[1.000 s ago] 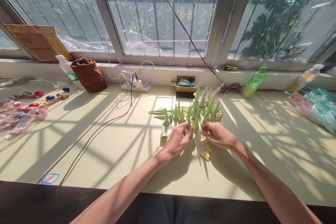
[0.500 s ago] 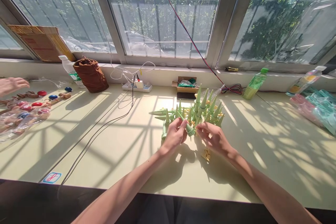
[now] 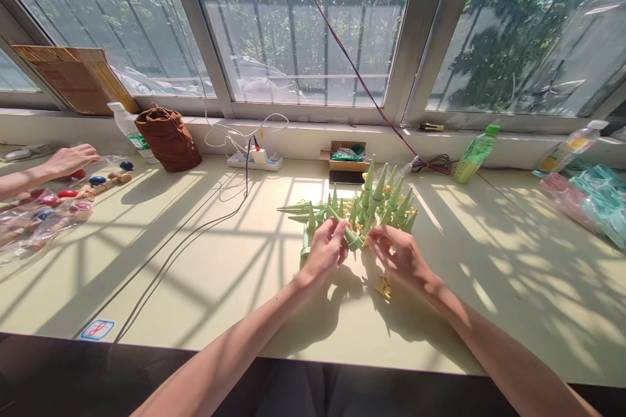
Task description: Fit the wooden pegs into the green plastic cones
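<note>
My left hand (image 3: 323,251) is closed around a green pointed cone piece (image 3: 353,240), its wide ringed end turned toward my right. At that wide end, the fingertips of my right hand (image 3: 400,253) are pinched together; whatever they hold is too small to make out. Just beyond both hands stands a cluster of similar green cones (image 3: 379,190), some upright and some lying on their sides, with small yellow pieces among them. A few loose yellow pieces (image 3: 385,287) lie on the table below my right hand.
Another person's hand (image 3: 73,159) reaches over wooden and coloured beads (image 3: 44,214) in clear plastic at left. A brown cloth bag (image 3: 167,140), a power strip (image 3: 254,161), a small open box (image 3: 348,159) and a green-capped bottle (image 3: 476,153) line the back. Cables (image 3: 180,234) cross the table.
The other person's hand has moved right over the beads. My own hands stay almost in place, with the green cone piece turned very slightly.
</note>
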`<state>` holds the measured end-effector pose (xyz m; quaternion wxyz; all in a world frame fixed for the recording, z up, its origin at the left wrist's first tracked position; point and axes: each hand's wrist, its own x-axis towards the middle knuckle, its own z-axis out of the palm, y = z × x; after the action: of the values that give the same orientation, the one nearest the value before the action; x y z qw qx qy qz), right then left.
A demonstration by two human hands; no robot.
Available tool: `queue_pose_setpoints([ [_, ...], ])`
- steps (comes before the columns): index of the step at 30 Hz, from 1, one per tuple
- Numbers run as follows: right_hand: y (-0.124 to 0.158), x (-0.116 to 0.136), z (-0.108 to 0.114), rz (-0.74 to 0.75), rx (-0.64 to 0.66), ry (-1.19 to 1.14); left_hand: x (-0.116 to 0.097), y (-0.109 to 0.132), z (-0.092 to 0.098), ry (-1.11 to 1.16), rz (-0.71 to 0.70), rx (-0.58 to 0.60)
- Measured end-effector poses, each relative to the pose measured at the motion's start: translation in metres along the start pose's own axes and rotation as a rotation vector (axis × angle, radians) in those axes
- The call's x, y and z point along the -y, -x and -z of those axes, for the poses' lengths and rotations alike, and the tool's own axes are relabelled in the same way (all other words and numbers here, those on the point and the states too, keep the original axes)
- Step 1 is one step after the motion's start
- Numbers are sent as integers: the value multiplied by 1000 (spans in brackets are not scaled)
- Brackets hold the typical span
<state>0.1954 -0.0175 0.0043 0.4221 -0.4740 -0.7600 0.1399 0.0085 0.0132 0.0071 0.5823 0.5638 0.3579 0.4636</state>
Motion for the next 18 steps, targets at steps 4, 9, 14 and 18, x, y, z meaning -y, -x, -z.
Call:
queue_pose_setpoints([
  [4,1,3,0,-4,-66,-62,-1,-1,-1,9,-8,11],
  [9,1,6,1,5,-117,-120,-2,-2,-2,-13,-48,22],
  [14,1,6,0,3,-118,-113,0,0,1,-17,-25,18],
  [18,2,8,0,22,-105,-103,1,0,1,3,25,26],
])
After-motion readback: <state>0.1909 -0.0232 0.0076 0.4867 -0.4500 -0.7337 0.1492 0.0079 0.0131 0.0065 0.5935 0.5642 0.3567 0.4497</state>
